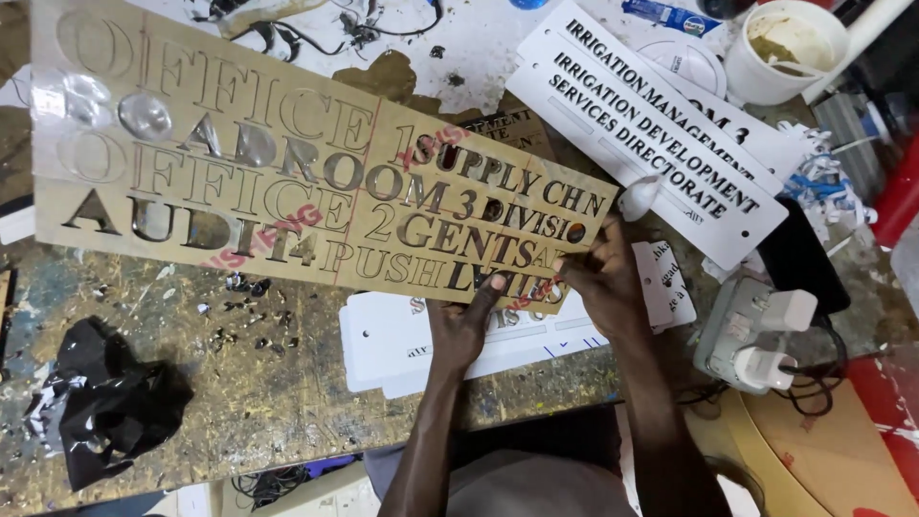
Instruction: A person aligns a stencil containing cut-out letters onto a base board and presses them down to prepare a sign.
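A large gold-coloured sheet (287, 163) with rows of cut-out letters lies across a worn, paint-stained bench (239, 383), running from the upper left corner down toward the middle. Its lower right corner is where both hands meet. The left hand (464, 325) rests just under the sheet's bottom edge, its fingers (488, 287) held together and pressed up against the lettering there. The right hand (603, 282) grips the same corner from the right, its fingers (571, 271) closed together, pinching the sheet's edge. Under the hands lies a white plastic sign blank (402, 349), partly covered by the gold sheet. Above and to the right lie white signs with black lettering (651, 124), overlapping one another. A white tub (780, 57) stands at the top right corner. To the right of the hands sits a grey power strip with white plugs (756, 335), and beside it a dark phone (799, 254). A crumpled black plastic bag (105, 397) lies at the lower left of the bench, well apart from the hands.
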